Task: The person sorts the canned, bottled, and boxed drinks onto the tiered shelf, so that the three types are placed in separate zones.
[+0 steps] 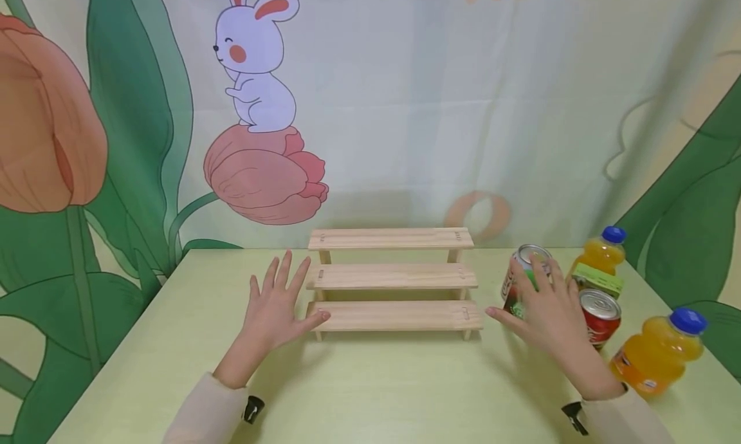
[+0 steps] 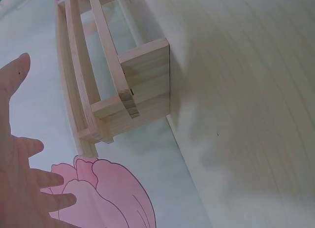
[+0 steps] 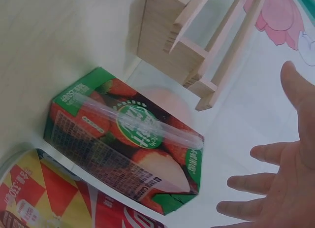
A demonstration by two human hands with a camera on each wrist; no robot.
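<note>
Left of a three-step wooden shelf [image 1: 393,277], my left hand [image 1: 274,312] is held with its fingers spread and holds nothing. In the left wrist view its palm [image 2: 22,188] shows beside the end of the shelf. My right hand [image 1: 550,315], fingers also spread and holding nothing, hovers at the right over a group of drinks and partly hides them. Nearest to it are a silver-topped can [image 1: 531,256] and a red can [image 1: 600,315]. The right wrist view shows a juice carton [image 3: 133,139] with a straw on its side, apart from the fingers.
Two orange drink bottles with blue caps stand at the right, one farther back [image 1: 602,251] and one nearer [image 1: 660,354]. A light green carton [image 1: 596,280] is by the far bottle. Behind the pale table [image 1: 370,392] hangs a printed curtain [image 1: 370,109].
</note>
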